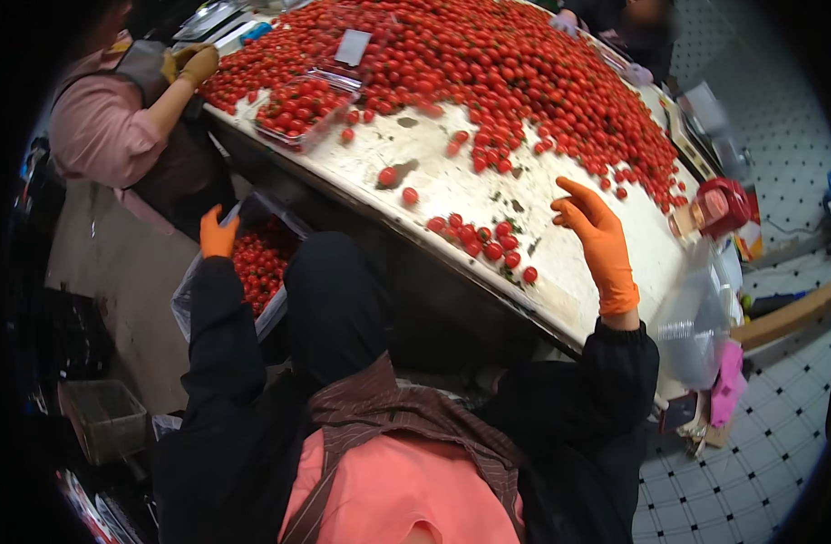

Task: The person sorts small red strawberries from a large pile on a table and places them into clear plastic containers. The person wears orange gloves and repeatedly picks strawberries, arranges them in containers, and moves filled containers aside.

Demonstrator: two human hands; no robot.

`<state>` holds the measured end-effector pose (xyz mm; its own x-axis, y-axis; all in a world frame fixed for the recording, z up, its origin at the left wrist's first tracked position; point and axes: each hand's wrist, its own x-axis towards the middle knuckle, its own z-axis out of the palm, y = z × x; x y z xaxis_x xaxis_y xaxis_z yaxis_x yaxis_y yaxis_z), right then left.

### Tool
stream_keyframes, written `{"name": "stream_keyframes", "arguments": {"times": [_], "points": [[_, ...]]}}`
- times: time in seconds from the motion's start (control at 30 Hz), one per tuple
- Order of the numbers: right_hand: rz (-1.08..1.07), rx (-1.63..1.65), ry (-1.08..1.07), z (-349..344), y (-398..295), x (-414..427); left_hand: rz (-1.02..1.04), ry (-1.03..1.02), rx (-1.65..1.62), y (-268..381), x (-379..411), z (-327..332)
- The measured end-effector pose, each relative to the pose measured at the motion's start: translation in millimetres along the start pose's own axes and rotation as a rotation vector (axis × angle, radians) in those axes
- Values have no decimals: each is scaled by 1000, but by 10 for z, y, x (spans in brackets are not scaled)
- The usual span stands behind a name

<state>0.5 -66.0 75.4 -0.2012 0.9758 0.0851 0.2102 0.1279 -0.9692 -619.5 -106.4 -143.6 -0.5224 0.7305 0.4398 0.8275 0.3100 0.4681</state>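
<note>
My left hand [218, 233], in an orange glove, is at the upper left rim of a lined bin [274, 319]. Its thumb and fingers are spread; whether they pinch the plastic liner is not clear. Cherry tomatoes [259, 268] lie inside this bin, beside my knee. Over the right part of the white tabletop [558, 272] is my right hand [595, 245], also gloved in orange. Nothing shows between its bent, parted fingers. A loose group of cherry tomatoes [492, 251] with green bits lies to its left, near the table's edge.
A large heap of cherry tomatoes [510, 75] covers the table's far side. Left of it stands a filled clear plastic clamshell [303, 112]. A co-worker [109, 136] in gloves stands at left; another person's sleeve [633, 41] shows at top right. Clear containers [694, 333] stack at right.
</note>
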Motion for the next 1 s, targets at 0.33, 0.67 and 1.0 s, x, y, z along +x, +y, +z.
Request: {"name": "stream_keyframes", "arguments": {"times": [0.33,0.67,1.0], "points": [[-158,-595,173,-323,583,-61,829,-760,-604,3774,-598,-42],[129,-1562,865,-2182,103,-1075,1538,-883,-542,4600,-1690,338],[615,-766,529,-2680,472,-1228,1430,-807,-577,4424,-1312,521]]}}
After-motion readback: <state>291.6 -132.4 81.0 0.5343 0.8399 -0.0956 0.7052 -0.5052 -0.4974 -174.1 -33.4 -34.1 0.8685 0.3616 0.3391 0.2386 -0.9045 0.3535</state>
